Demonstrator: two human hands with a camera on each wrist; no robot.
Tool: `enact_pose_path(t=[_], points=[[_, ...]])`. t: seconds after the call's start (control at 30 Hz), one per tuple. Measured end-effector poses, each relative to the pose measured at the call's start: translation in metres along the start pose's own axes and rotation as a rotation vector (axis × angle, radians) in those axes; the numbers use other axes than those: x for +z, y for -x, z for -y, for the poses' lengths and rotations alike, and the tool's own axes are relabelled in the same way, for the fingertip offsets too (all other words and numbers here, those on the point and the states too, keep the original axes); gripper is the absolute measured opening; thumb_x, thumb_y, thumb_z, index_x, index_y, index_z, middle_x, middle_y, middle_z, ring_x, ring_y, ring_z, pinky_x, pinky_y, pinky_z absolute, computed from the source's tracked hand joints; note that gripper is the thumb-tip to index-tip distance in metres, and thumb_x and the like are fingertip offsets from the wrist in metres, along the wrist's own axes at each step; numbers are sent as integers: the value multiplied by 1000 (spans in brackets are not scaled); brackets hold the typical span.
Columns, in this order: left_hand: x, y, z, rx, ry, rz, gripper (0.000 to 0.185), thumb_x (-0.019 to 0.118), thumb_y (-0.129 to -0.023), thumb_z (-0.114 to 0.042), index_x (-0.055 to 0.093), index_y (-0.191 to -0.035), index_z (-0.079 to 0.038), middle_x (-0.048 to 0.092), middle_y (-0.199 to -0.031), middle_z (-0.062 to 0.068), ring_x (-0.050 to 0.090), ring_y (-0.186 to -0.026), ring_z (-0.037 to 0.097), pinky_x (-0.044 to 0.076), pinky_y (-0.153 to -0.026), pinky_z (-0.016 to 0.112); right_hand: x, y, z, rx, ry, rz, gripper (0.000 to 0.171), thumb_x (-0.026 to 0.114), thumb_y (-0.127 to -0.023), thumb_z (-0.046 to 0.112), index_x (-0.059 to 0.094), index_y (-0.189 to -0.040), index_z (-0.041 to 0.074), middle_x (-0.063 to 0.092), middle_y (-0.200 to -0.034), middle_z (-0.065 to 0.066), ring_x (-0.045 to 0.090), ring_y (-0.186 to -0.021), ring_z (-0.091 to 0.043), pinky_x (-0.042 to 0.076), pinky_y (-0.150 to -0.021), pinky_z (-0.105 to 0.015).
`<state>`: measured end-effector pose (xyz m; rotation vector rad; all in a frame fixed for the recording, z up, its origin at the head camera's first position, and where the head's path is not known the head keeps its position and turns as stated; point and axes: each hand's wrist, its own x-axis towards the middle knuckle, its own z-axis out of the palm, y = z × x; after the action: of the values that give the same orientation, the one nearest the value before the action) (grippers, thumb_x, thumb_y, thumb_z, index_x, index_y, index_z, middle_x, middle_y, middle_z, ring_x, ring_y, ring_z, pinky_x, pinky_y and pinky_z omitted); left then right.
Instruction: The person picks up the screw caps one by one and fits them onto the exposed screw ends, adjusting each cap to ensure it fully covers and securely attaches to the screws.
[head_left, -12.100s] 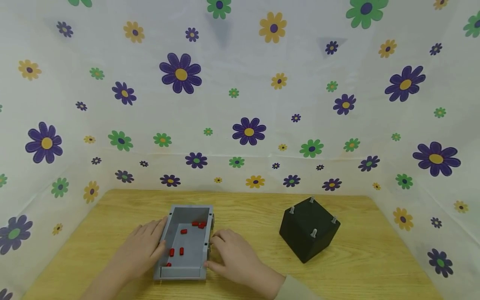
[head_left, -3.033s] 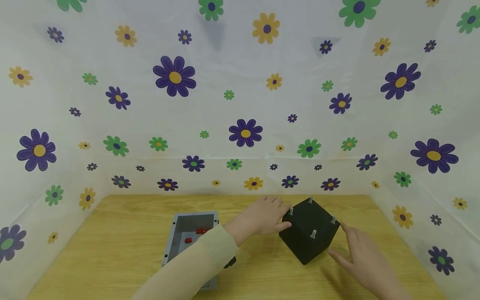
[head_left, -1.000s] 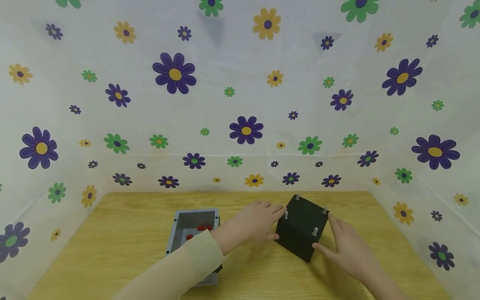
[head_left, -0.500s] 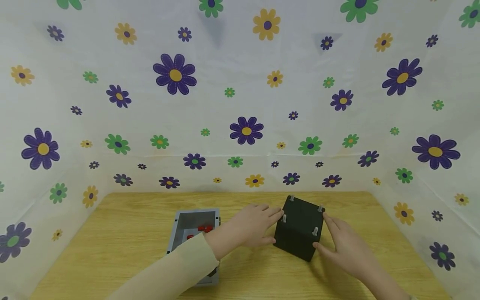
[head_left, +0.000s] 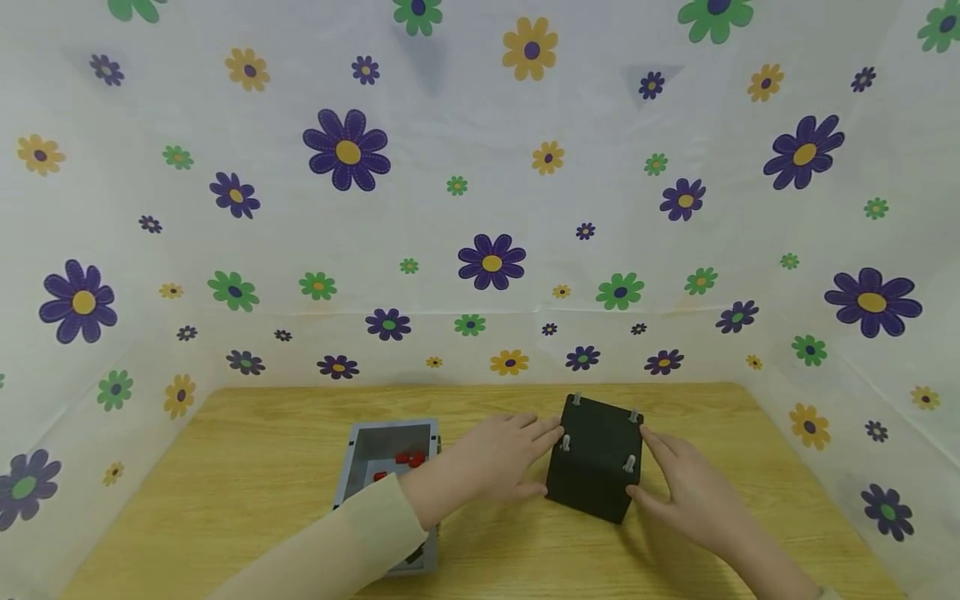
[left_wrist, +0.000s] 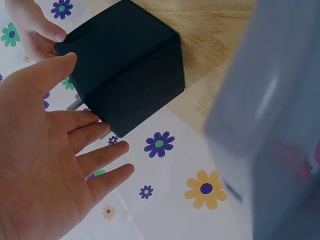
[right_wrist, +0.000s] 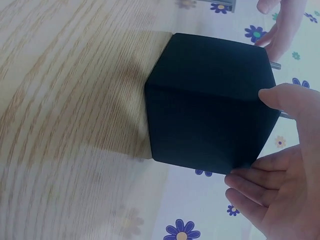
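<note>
A black cube-shaped box (head_left: pixel 596 471) stands on the table, with an upright metal screw at each corner of its top. My left hand (head_left: pixel 498 458) is at its left side, fingers fairly straight, the fingertips against the box. In the left wrist view the left thumb (left_wrist: pixel 65 60) lies by the box's edge. At the other side my right hand (head_left: pixel 693 492) touches the box near its right corner. The right wrist view shows that thumb (right_wrist: pixel 272 96) on one face and the extended fingers (right_wrist: pixel 255 192) at another edge.
A grey open tray (head_left: pixel 431 429) holds small red cylinders (head_left: pixel 408 458) to the left. My left forearm and sleeve (head_left: pixel 337 542) pass over it and hide part of it. Flower-patterned cloth (head_left: pixel 487 167) walls in the back and sides of the wooden table (head_left: pixel 487 567).
Both hands have left the grey tray for the black box. Between them the box has turned on the table and shifted slightly left, its front face now nearly facing me.
</note>
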<state>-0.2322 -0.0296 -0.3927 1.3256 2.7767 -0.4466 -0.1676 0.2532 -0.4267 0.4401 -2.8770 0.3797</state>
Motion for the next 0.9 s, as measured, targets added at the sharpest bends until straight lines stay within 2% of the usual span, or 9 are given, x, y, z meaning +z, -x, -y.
enact_pose_path(t=[0.5, 0.7, 0.9], points=[[-2, 9, 0, 19, 6, 5, 80, 53, -105, -64, 30, -169, -21, 30, -176, -4, 38, -159, 20, 37, -129, 37, 1, -4, 0, -28, 7, 25, 82, 81, -91, 40, 50, -153, -4, 66, -138, -26, 66, -125, -44, 59, -101, -59], [5, 14, 4, 34, -4, -23, 80, 51, -105, -64, 31, -168, -21, 31, -175, -3, 38, -159, 22, 36, -130, 38, 1, -6, 2, -51, 3, 18, 81, 81, -91, 40, 51, -153, -2, 66, -140, -25, 66, -126, -45, 58, -102, -60], [5, 21, 7, 41, 6, -40, 78, 51, -106, -63, 33, -168, -20, 34, -174, -3, 40, -158, 22, 36, -130, 37, 0, -9, 4, -67, 11, 24, 79, 81, -90, 41, 53, -151, -2, 66, -140, -24, 66, -126, -44, 58, -102, -59]])
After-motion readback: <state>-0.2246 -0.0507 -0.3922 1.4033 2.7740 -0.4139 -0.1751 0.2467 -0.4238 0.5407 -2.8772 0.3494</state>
